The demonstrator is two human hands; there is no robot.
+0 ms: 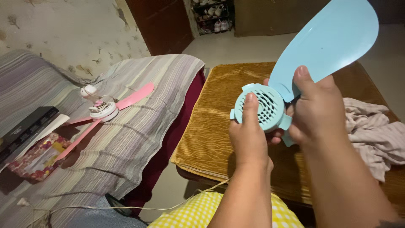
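Left hand (249, 135) is gripping the blue fan hub (262, 107) above the gold-covered table (211, 139) while right hand (318, 112) is pinching the blade (327, 40) root, best seated squarely, hub steady.

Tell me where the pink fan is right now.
In the head view, the pink fan lies at left on the striped cover, just beyond the floral box, well left of both hands.

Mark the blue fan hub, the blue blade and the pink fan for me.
blue fan hub (266, 109): head view, on the slotted round face.
blue blade (329, 40): head view, on the middle of the broad flat part.
pink fan (103, 110): head view, on its white centre hub, lying on the striped cover.
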